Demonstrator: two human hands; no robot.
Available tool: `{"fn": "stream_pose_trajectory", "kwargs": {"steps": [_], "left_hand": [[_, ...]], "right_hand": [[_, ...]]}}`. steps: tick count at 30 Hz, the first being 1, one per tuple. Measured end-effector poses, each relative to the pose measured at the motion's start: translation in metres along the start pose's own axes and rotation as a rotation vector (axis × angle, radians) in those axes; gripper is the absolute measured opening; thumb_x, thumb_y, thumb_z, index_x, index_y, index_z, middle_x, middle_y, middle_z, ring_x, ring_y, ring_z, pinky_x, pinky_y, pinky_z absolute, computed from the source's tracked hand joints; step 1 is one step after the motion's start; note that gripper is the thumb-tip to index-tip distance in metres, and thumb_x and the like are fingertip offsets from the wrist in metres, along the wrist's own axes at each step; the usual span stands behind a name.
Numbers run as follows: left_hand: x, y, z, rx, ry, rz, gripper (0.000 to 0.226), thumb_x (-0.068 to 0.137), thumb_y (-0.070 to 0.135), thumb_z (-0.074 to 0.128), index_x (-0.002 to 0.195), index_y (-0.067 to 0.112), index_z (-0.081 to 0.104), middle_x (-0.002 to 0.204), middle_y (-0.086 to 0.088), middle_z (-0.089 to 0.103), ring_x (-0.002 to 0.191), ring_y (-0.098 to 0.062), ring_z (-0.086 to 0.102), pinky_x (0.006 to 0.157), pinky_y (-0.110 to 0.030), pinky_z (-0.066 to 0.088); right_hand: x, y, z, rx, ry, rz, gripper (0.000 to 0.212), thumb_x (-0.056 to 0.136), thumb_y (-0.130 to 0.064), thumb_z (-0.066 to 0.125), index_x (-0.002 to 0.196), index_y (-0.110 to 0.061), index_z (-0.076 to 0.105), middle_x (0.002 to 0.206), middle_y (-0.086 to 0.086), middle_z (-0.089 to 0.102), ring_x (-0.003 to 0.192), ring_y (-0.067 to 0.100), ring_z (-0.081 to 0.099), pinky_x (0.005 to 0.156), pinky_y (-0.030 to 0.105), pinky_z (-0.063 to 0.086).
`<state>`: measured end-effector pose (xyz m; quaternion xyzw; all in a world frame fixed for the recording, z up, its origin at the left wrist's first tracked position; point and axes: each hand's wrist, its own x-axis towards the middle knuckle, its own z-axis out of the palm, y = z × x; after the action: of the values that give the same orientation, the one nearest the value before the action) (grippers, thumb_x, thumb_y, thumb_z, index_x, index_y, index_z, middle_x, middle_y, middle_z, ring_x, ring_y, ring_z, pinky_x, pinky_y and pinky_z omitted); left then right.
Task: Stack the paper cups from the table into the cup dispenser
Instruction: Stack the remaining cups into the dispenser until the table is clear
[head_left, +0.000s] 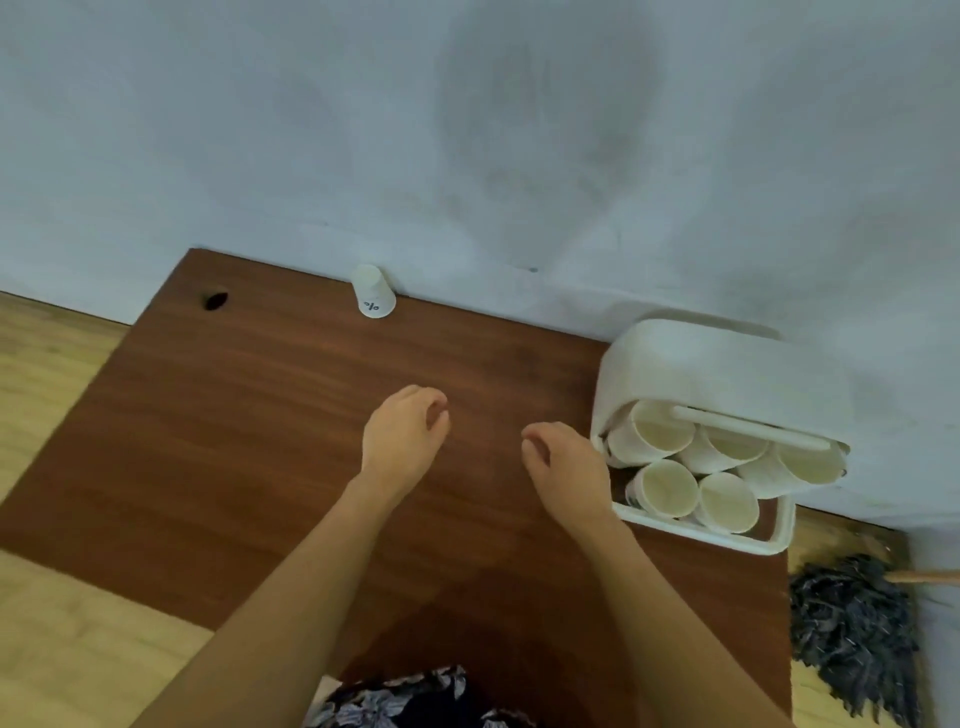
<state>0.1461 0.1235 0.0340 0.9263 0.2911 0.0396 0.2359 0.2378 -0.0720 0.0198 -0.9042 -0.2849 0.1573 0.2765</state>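
1. Head view: both hands hold nothing. The left hand (402, 434) and right hand (563, 462) hang over the table (208, 441) with loose, curled fingers.
2. One paper cup (372, 291) stands upside down, far off by the wall.
3. A clumsy reach could knock it over.
4. The cup dispenser (701, 374) on the right looks full, so pushing hard could squash the cups inside.

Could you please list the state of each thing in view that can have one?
Paper cup: upside down, alone by the wall.
Cup dispenser: lid up, five cup mouths showing inside.
Left hand: over the table, fingers loosely curled, holding nothing.
Right hand: beside the dispenser, loosely curled, holding nothing.
Duster: lying off the table's right edge.
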Motion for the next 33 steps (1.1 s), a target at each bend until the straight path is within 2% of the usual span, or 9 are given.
{"fn": "stream_pose_trajectory", "kwargs": {"steps": [3, 6, 12, 16, 22, 25, 27, 33], "left_hand": [[0.031, -0.036, -0.020, 0.030, -0.004, -0.017, 0.017, 0.091, 0.027, 0.058, 0.105, 0.024, 0.067, 0.101, 0.009, 0.063, 0.089, -0.012, 0.061, 0.072, -0.028, 0.049], [0.070, -0.069, -0.032, 0.041, -0.018, -0.022, 0.017, 0.091, 0.024, 0.057, 0.106, 0.022, 0.066, 0.102, 0.006, 0.063, 0.089, -0.014, 0.059, 0.069, -0.025, 0.041], [0.157, -0.132, -0.038, 0.040, -0.072, -0.048, 0.029, 0.090, 0.025, 0.056, 0.118, 0.019, 0.061, 0.114, 0.000, 0.059, 0.103, -0.024, 0.056, 0.078, -0.035, 0.044], [0.203, -0.163, -0.038, 0.036, -0.105, -0.062, 0.035, 0.088, 0.022, 0.055, 0.123, 0.016, 0.056, 0.118, -0.005, 0.055, 0.105, -0.028, 0.054, 0.076, -0.038, 0.045], [0.258, -0.188, -0.020, -0.011, -0.191, -0.017, 0.064, 0.087, 0.025, 0.065, 0.143, 0.023, 0.034, 0.139, -0.008, 0.037, 0.118, -0.032, 0.042, 0.074, -0.040, 0.045], [0.277, -0.190, -0.009, -0.039, -0.256, 0.012, 0.066, 0.087, 0.022, 0.065, 0.144, 0.026, 0.032, 0.139, -0.010, 0.039, 0.119, -0.036, 0.044, 0.080, -0.044, 0.047], [0.280, -0.191, -0.005, -0.053, -0.245, 0.023, 0.062, 0.087, 0.020, 0.063, 0.142, 0.022, 0.034, 0.132, -0.013, 0.044, 0.113, -0.036, 0.050, 0.082, -0.044, 0.046], [0.264, -0.195, -0.006, -0.122, -0.184, 0.035, 0.054, 0.079, 0.023, 0.070, 0.124, 0.011, 0.043, 0.123, -0.009, 0.052, 0.104, -0.034, 0.053, 0.073, -0.038, 0.040]], "right_hand": [[0.027, -0.033, 0.020, -0.019, -0.036, 0.010, 0.020, 0.098, -0.028, 0.052, 0.111, -0.026, 0.067, 0.103, -0.011, 0.064, 0.081, 0.000, 0.053, 0.069, 0.017, 0.039], [0.060, -0.063, 0.041, -0.039, -0.040, 0.064, 0.020, 0.098, -0.029, 0.053, 0.112, -0.026, 0.067, 0.103, -0.010, 0.064, 0.079, -0.001, 0.051, 0.067, 0.012, 0.036], [0.148, -0.120, 0.087, -0.042, -0.031, 0.130, 0.023, 0.097, -0.028, 0.055, 0.117, -0.025, 0.064, 0.109, -0.008, 0.064, 0.091, 0.007, 0.060, 0.077, 0.023, 0.049], [0.203, -0.147, 0.120, -0.014, -0.054, 0.172, 0.021, 0.094, -0.024, 0.056, 0.113, -0.022, 0.065, 0.107, -0.002, 0.065, 0.094, 0.018, 0.063, 0.082, 0.036, 0.052], [0.253, -0.164, 0.149, 0.015, -0.080, 0.233, 0.030, 0.091, -0.021, 0.057, 0.120, -0.023, 0.063, 0.113, -0.003, 0.064, 0.097, 0.019, 0.063, 0.084, 0.039, 0.053], [0.264, -0.163, 0.155, 0.014, -0.085, 0.263, 0.032, 0.091, -0.020, 0.057, 0.122, -0.024, 0.062, 0.114, -0.004, 0.063, 0.098, 0.019, 0.062, 0.086, 0.040, 0.053], [0.266, -0.163, 0.156, 0.009, -0.093, 0.277, 0.033, 0.091, -0.019, 0.057, 0.123, -0.024, 0.062, 0.117, -0.004, 0.062, 0.100, 0.019, 0.062, 0.087, 0.040, 0.053], [0.250, -0.165, 0.155, 0.044, -0.121, 0.320, 0.032, 0.090, -0.019, 0.057, 0.121, -0.025, 0.063, 0.118, -0.006, 0.063, 0.101, 0.016, 0.062, 0.088, 0.036, 0.051]]}}
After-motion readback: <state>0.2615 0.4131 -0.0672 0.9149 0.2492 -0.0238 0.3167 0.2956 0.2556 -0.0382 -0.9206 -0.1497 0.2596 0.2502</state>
